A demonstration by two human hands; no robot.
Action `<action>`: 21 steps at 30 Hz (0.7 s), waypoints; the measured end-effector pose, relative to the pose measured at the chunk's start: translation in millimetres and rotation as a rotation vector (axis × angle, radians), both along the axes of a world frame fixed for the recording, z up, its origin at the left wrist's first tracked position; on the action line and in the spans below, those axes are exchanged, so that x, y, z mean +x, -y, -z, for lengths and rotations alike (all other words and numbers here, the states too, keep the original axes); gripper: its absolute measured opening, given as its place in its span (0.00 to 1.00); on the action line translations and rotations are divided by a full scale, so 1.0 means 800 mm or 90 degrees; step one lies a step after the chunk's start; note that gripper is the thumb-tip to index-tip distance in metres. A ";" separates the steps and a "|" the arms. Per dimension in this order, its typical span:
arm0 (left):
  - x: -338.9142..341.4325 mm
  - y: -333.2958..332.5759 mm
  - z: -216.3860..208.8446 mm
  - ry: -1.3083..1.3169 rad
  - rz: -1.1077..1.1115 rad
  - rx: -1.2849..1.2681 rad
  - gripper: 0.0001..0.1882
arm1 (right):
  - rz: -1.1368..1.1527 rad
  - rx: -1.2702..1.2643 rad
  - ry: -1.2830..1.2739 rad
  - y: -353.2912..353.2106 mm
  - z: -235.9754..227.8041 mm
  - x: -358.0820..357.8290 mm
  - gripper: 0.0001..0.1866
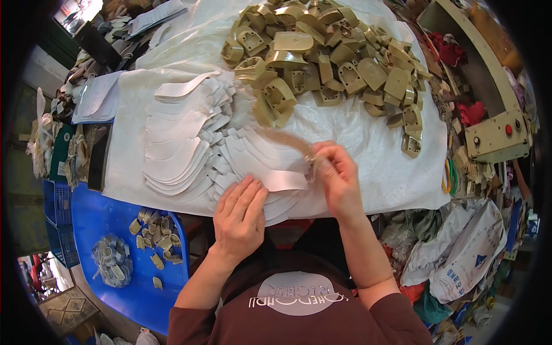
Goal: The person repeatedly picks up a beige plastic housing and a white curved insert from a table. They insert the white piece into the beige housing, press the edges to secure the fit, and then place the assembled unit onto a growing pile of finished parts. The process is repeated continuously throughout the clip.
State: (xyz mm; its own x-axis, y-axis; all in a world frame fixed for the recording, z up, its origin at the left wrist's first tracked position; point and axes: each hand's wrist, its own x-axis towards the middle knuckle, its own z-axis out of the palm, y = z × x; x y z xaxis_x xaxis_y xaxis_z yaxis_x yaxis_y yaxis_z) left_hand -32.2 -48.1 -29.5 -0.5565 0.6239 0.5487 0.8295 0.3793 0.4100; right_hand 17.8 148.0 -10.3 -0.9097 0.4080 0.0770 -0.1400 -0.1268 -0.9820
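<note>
White sheet (pixel 391 187); brown strip (pixel 286 140) diagonal, far-leftward

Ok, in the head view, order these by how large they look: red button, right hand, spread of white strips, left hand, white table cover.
Largest to smallest:
1. White table cover
2. Spread of white strips
3. Left hand and right hand: too alike to rank
4. Red button

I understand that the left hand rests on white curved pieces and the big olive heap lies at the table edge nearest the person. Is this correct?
Not entirely: the big olive heap lies toward the far side of the table, as the head view shows. The left hand does rest on white curved pieces.
</note>
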 end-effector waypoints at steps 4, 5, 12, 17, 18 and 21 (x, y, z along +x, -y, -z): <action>0.001 0.011 -0.010 0.085 -0.007 -0.004 0.23 | 0.097 0.002 -0.129 -0.012 -0.019 0.012 0.05; 0.003 0.012 -0.012 0.126 -0.013 0.016 0.23 | 0.112 0.031 -0.153 -0.011 -0.026 0.016 0.03; 0.022 -0.033 -0.058 0.700 0.163 0.303 0.21 | -0.057 0.552 -0.228 -0.006 -0.039 0.034 0.12; 0.017 -0.061 -0.051 0.908 0.145 0.531 0.25 | 0.226 0.670 -0.058 -0.087 -0.027 0.059 0.13; 0.016 -0.062 -0.049 0.908 0.143 0.530 0.25 | 0.376 0.663 -0.009 -0.113 -0.025 0.062 0.13; 0.019 -0.066 -0.045 0.926 0.152 0.515 0.24 | 0.536 0.801 0.190 -0.182 -0.007 0.081 0.18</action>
State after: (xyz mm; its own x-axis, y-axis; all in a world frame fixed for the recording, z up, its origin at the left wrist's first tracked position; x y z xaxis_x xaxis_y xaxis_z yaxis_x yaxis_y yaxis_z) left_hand -17.1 4.5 6.3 -0.7951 0.5981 -0.1005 -0.3835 -0.3676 0.8472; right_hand 82.7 293.2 -4.6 -0.5021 0.6072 0.6157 0.4707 0.7892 -0.3945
